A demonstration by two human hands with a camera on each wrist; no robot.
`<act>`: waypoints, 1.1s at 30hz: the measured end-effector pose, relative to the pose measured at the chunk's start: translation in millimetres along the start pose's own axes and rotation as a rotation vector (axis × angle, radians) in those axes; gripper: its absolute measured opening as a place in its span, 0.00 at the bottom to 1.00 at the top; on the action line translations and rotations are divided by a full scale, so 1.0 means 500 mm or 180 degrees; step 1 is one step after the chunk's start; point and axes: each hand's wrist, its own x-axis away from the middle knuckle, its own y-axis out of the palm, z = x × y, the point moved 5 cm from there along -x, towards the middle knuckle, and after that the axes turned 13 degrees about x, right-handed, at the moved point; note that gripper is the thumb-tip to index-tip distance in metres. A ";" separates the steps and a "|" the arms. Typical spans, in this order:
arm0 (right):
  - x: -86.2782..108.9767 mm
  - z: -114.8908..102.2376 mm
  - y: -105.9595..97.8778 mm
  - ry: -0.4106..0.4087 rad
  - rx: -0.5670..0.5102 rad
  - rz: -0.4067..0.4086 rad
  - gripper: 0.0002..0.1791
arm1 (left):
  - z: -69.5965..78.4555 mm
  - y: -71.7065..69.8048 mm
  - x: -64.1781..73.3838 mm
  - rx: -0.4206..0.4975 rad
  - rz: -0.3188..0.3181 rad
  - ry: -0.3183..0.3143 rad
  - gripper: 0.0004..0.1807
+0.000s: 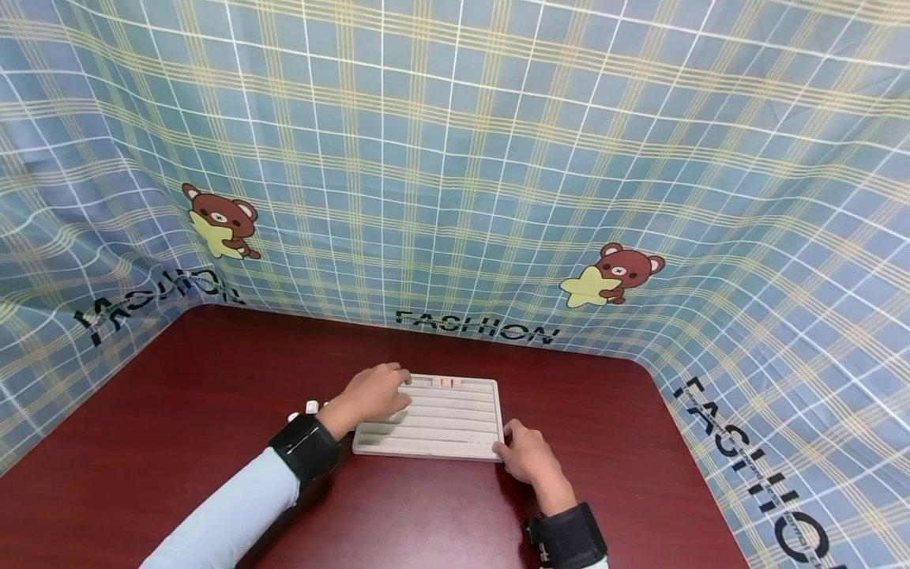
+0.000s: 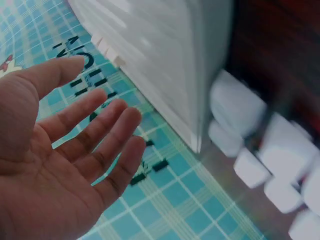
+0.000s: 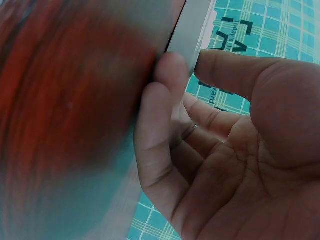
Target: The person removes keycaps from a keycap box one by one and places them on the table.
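A white rectangular tray [image 1: 441,431] with raised parallel ridges lies on the table. In its far row stand a few small pale tiles [image 1: 446,382] with reddish marks. My left hand [image 1: 377,393] hovers over the tray's left side; in the left wrist view its palm [image 2: 55,175] is bare and the fingers are spread, loosely bent. At the tray's near right corner, my right hand [image 1: 528,453] pinches the edge, thumb on one side and fingers on the other, as the right wrist view shows.
Several small white blocks [image 2: 245,167] are beside the tray's left end, partly hidden behind the left wrist in the head view. The dark red table [image 1: 626,466] is bounded by a checked cloth [image 1: 455,197] at the back and sides.
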 end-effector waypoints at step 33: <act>-0.005 0.003 0.005 0.0060 0.0075 0.0018 0.13 | 0.022 0.088 -0.125 -0.0194 -0.0055 0.0189 0.07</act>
